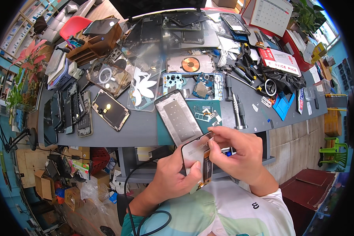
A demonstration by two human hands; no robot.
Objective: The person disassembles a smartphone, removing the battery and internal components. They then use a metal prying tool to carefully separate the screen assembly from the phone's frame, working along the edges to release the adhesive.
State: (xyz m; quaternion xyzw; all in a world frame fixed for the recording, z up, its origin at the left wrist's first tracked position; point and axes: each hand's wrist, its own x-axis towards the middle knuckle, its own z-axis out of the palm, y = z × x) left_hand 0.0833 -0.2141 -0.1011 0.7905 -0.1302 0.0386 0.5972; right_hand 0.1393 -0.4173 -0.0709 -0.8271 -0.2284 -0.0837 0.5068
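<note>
in the head view, at five o'clock from centre, the left hand (pixel 172 175) clasps a phone screen panel (pixel 193 152), thumb pressed on its face; the right hand (pixel 240 151) pinches its upper corner, perhaps a thin film there, too small to tell. a phone frame (pixel 179 118) lies at eleven o'clock from it, over a green mat (pixel 163 135).

Up in mid-air it hangs, the thin, round-cornered phone panel (pixel 194 152) in silvery grey with a dark rim! It's tilted, broad reflective face showing, long edges slanting, and down its right side runs a dark strip (pixel 208 168), copper-coloured at the ends.
</note>
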